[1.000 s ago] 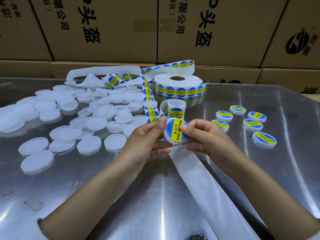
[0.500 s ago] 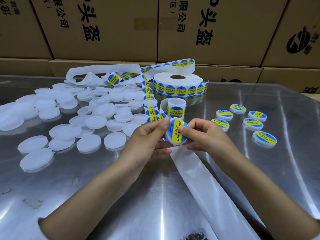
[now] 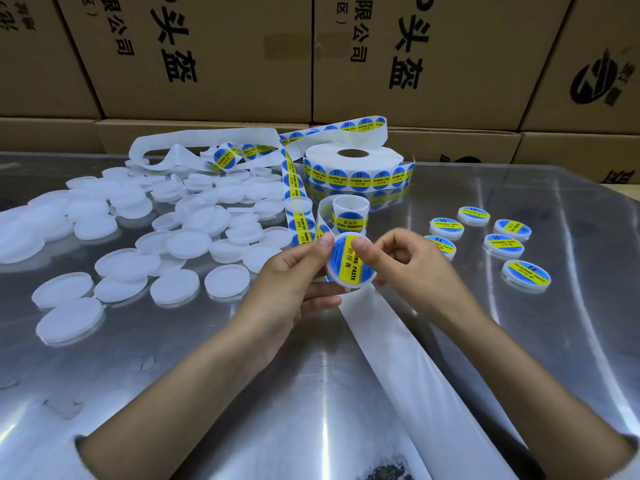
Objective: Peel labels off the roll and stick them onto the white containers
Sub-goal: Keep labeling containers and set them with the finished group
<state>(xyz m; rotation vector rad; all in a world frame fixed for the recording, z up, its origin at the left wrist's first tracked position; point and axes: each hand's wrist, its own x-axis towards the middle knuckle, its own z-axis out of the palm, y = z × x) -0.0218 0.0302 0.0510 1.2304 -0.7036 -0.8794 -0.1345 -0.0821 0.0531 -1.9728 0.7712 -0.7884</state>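
Note:
Both hands hold one round white container (image 3: 349, 265) above the table's middle, its face covered by a blue and yellow label. My left hand (image 3: 294, 282) grips its left edge with the thumb on the rim. My right hand (image 3: 412, 261) presses its thumb on the label's top. The label roll (image 3: 353, 168) stands behind, its strip of labels (image 3: 294, 199) curling down toward the hands. A pile of bare white containers (image 3: 145, 233) lies at the left. Several labelled containers (image 3: 502, 244) sit at the right.
Empty white backing paper (image 3: 408, 368) trails from under my hands to the near edge of the shiny metal table (image 3: 173, 393). More backing loops (image 3: 194, 147) lie behind the pile. Cardboard boxes (image 3: 225, 57) wall off the far side.
The held container has tilted slightly, and my right thumb has slid onto the label's upper part. The view has shifted a little; the roll and piles have stayed put.

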